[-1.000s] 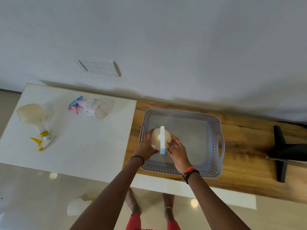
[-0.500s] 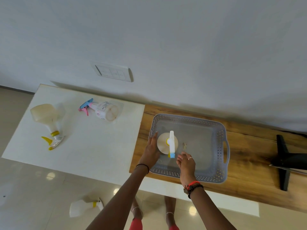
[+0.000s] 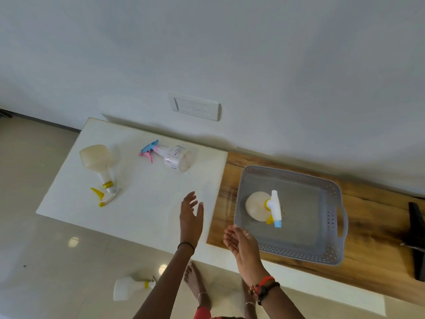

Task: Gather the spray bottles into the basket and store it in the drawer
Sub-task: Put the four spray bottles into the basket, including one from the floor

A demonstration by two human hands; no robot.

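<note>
A grey perforated basket point(image 3: 331, 255) sits on the wooden counter. Inside it stands a spray bottle with a white, yellow and blue head point(image 3: 257, 207). On the white tabletop to the left lie two more bottles on their sides: one with a pink and blue trigger point(image 3: 171, 155) and a cloudy one with a yellow trigger point(image 3: 99, 168). Another white bottle point(image 3: 128, 287) lies on the floor below the table. My left hand point(image 3: 190, 215) hovers open over the white top, left of the basket. My right hand point(image 3: 239, 239) is open at the basket's near left corner, holding nothing.
The wooden counter point(image 3: 372, 226) runs right along the wall, with a black stand point(image 3: 417, 240) at its right end. A switch plate point(image 3: 195, 108) is on the wall. Bare feet point(image 3: 195, 282) stand on the tiled floor beside the fallen bottle.
Both hands have let go of the bottle, which now stands in the basket. They have drawn back towards me, the left swinging left over the white top. The view has shifted left.
</note>
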